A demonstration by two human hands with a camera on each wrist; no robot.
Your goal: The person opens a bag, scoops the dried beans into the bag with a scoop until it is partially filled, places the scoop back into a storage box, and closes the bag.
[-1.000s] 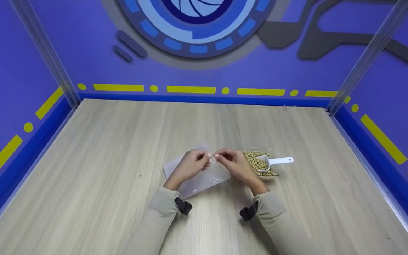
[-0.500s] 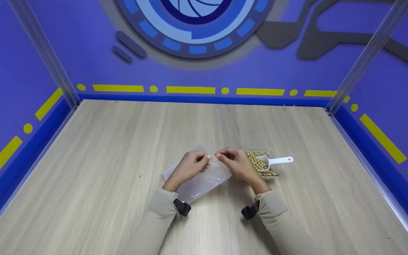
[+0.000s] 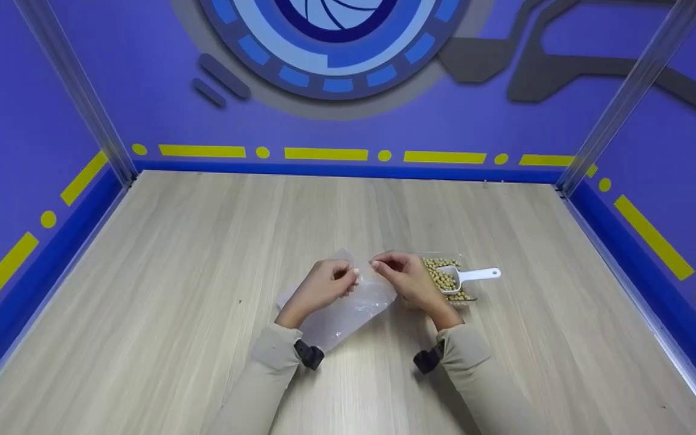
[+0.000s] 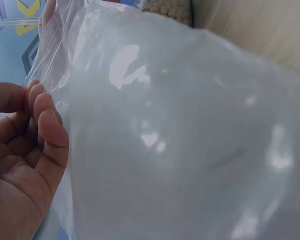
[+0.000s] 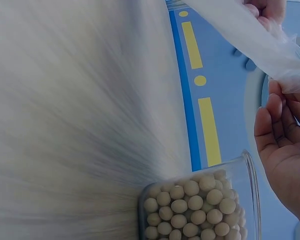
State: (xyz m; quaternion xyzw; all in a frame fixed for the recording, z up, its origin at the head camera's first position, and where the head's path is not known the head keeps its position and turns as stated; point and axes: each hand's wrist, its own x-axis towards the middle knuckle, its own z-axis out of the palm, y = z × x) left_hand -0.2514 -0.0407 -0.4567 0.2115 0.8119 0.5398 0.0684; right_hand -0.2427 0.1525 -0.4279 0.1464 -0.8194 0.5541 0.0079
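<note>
A clear plastic bag hangs between the two hands, its lower part spreading toward the person. The left hand pinches one side of its top edge between thumb and fingers; in the left wrist view, the bag's wrinkled edge runs up from those fingertips. On the other side, the right hand pinches the edge, and the right wrist view shows the film at its fingertips. Close beside the right hand stands a clear container of round beige beans.
A white scoop lies in the beans, its handle sticking out to the right over the container's rim. The wood-grain table is bounded by blue panels at the back and on both sides.
The hands have moved slightly apart, the right hand a little to the right. The bag's lower end has shifted toward the person, and its top edge is drawn wider.
</note>
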